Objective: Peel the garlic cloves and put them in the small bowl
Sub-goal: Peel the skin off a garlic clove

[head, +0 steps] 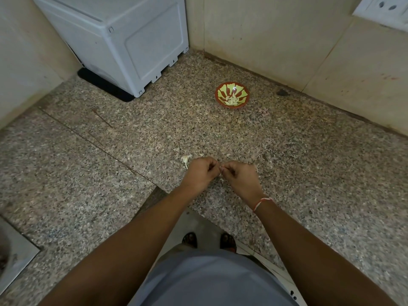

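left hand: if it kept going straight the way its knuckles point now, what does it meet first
Most likely the right hand: the left hand points at it, fingertips nearly meeting over a small pale garlic clove. Depth between them is unclear.

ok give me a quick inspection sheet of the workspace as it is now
surface: speckled granite counter, with a seam running diagonally on the left
job's things: small bowl, red rim with green pattern, holds peeled garlic cloves; a clove is pinched between both hands, mostly hidden
clutter: garlic skins on the counter beside the left hand
hands: left hand and right hand meet fingertip to fingertip, fingers curled, above the counter
cables: nothing seen
surroundings: white appliance on a black mat at the back left, wall socket top right, steel sink edge lower left
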